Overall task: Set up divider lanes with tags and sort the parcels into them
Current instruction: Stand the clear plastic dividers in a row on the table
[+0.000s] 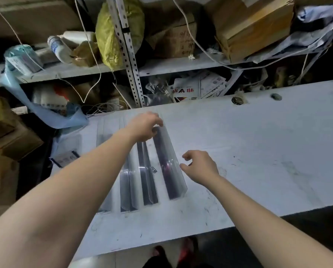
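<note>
Several clear plastic divider strips lie side by side on the white table (258, 151), running away from me. My left hand (145, 126) grips the far end of the rightmost divider (169, 167), fingers curled over its top edge. My right hand (198, 167) hovers just right of that divider's near half, fingers loosely curled, thumb and forefinger close to its edge, holding nothing. A second divider (147, 182) lies left of it, with a small printed tag (154, 169) between them. Another divider (127, 190) sits further left, partly under my left forearm.
A white parcel bag with a label (65, 157) lies at the table's left end by a blue plastic bag (45, 113). Metal shelving (131, 60) behind holds cardboard boxes (252, 26), bottles, a yellow bag (111, 35) and loose cords. Two holes (237, 99) mark the table's far edge.
</note>
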### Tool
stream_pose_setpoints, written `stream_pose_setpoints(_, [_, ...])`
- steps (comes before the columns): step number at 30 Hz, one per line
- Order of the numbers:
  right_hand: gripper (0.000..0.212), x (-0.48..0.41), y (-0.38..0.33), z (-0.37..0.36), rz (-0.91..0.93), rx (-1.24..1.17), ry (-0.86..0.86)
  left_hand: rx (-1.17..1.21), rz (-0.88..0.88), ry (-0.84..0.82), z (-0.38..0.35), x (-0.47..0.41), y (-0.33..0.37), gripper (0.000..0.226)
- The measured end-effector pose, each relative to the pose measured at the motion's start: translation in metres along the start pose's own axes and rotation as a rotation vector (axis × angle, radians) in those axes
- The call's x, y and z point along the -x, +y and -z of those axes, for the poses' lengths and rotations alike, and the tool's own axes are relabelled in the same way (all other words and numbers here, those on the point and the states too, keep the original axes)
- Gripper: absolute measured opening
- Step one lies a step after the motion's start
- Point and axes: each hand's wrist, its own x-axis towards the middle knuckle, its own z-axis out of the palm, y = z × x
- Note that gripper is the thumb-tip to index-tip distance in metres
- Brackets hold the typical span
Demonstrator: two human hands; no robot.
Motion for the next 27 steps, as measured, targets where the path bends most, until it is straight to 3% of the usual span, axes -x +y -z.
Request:
stream_pose_setpoints(10, [0.029, -0.018, -0.005, -0.023, -0.114, -0.123, 0.022, 0.065, -0.051, -0.035, -0.027, -0.032, -0.026, 0.027])
stream_pose_setpoints(18, [0.025, -0.032, -0.018, -0.035, -0.172, -0.009, 0.067, -0.099, -0.305, -0.021, -0.031, -0.054, -0.042, 0.009])
stream_pose_setpoints(21, [0.009, -0.033, -0.015, -0.045, -0.186, 0.070, 0.025, -0.150, -0.369, 0.017, -0.037, -0.058, -0.051, 0.010])
stream_pose_setpoints(27, [0.015, -0.029, -0.006, -0.045, -0.251, -0.013, 0.093, -0.158, -0.323, 0.068, -0.040, -0.068, -0.059, 0.019])
